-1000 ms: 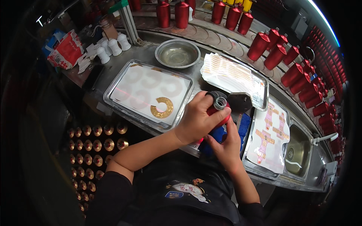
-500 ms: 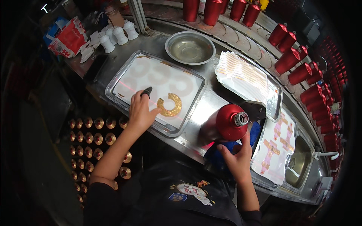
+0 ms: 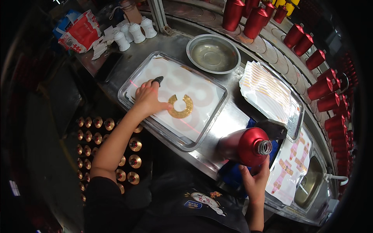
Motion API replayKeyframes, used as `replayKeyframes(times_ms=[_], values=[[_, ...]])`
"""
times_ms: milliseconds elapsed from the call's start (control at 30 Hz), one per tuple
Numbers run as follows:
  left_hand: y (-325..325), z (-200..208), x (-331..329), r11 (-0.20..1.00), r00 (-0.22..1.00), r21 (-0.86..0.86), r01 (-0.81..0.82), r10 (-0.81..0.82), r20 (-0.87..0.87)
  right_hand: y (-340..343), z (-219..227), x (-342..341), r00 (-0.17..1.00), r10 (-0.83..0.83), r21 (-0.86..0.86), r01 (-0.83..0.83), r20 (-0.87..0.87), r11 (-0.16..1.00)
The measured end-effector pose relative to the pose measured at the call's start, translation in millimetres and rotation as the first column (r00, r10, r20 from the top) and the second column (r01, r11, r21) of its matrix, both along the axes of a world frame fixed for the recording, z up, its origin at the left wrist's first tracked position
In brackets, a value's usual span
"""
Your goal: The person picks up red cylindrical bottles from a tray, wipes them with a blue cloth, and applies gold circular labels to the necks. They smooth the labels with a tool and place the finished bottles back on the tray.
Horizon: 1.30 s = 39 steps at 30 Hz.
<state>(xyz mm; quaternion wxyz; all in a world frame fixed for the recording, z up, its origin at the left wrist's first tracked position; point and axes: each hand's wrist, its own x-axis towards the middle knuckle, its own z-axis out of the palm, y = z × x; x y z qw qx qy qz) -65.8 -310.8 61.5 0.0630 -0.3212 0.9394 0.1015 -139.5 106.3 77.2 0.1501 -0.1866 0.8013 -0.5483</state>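
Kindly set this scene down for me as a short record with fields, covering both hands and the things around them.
Left hand: over the near tray, fingers spread, thumb at the edge of a gold C-shaped piece; black cover on one fingertip
Right hand: at the red bottle, near its shoulder; firmness of grip unclear
Bottle: tilted, neck uncapped
Beyond near tray: metal bowl
Right of bottle: sheet with pink-and-gold cross-shaped pieces; sink

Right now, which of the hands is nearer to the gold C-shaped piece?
Left: the left hand is just left of the gold C-shaped piece, its thumb at the edge; the right hand is farther off, at the red bottle to the right.
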Motion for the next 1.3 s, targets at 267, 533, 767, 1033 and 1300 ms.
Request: replayKeyframes(times_ms=[267, 533, 767, 1033, 1300], values=[[-81, -5, -40, 0.995, 0.996, -0.097, -0.014, 0.005, -0.090, 11, 0, -4, 0.998, 0.004, 0.082, -0.008, 0.055, 0.997], [-99, -10, -76, 0.986, 0.962, -0.070, 0.149, -0.161, -0.222, 15, 6, -5, 1.000, -0.011, 0.043, 0.010, 0.019, 0.999], [-95, -9, -79, 0.985, 0.935, -0.060, 0.162, -0.173, -0.309, 14, 6, -8, 1.000, -0.004, 0.011, 0.004, 0.008, 1.000], [-126, -32, -100, 0.956, 0.837, 0.216, 0.197, -0.050, -0.546, 17, 3, -6, 0.999, 0.001, 0.006, 0.000, -0.048, 1.000], [-81, 5, -75, 0.961, 0.778, -0.187, 0.204, -0.275, -0.565, 34, 37, 35, 0.968, -0.074, 0.050, 0.088, -0.241, 0.995]])
